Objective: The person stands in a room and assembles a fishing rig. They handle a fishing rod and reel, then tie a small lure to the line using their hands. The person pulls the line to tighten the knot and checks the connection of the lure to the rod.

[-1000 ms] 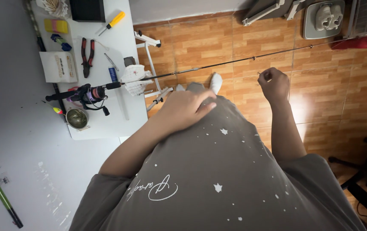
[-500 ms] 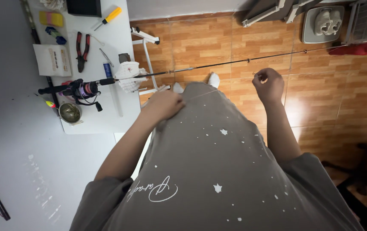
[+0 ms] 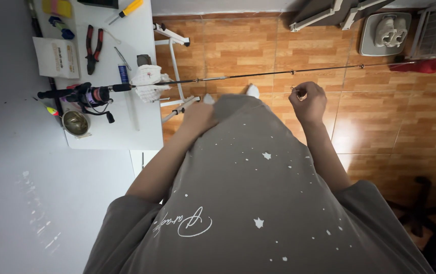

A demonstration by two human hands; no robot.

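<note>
Fingers on the right hand (image 3: 308,101) are bunched tight, pinching something tiny right below the long thin dark fishing rod (image 3: 279,73). Might be line or a small bit of tackle, honestly too small to tell. The left hand (image 3: 197,117) is lying flat on the front of the grey star-print shirt (image 3: 258,203), fingers relaxed and loosely together, holding nothing as far as I can see.

The rod lies across the shot. Its butt end, with the black spinning reel (image 3: 88,95), sits on the white tabletop (image 3: 141,127), and the blank sticks out over the orange wood-look floor (image 3: 380,116) toward a red thing far right. A crumpled white cloth (image 3: 149,81) is bunched under the rod at the table edge.

What I'd worry about: the rod is only resting on the table and most of its length hangs unsupported. A sharp tug from that pinching hand could probably swing or drag the whole thing off, reel first. The red-handled pliers (image 3: 93,48), the small round metal cup (image 3: 75,122) and the yellow-handled screwdriver (image 3: 126,9) all sit near the reel too, so a sliding rod could knock them. And thin line pinched that hard can slip or cut into fingers.
</note>
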